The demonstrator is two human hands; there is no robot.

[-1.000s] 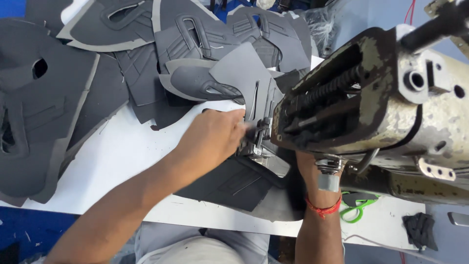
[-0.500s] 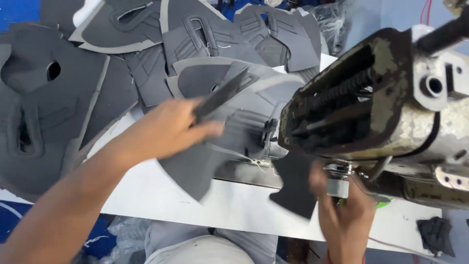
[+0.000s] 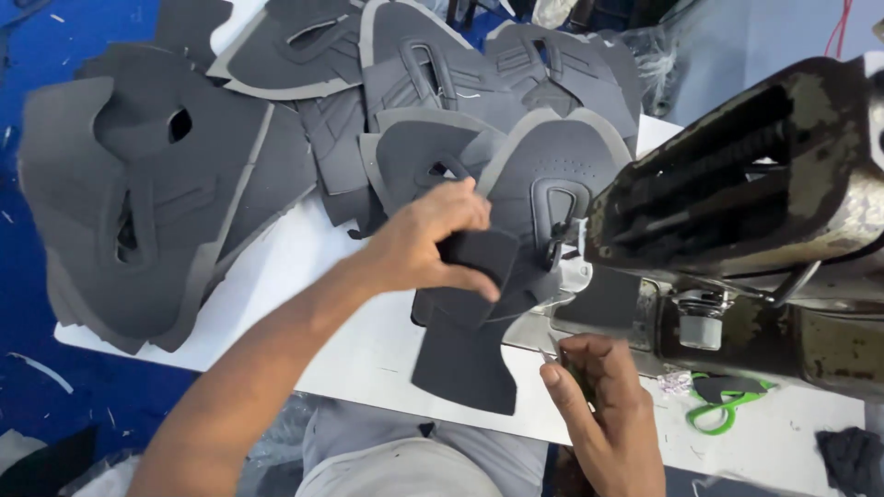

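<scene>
Gripping dark grey cut piece just left of sewing machine, left hand lifts it off desk. Right hand curled below, contents unclear. Stitched-looking pieces piled beyond left hand; likely mid-batch.

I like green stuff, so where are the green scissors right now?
In the head view the green scissors lie on the white table at the lower right, just below the sewing machine and to the right of the right hand.
</scene>
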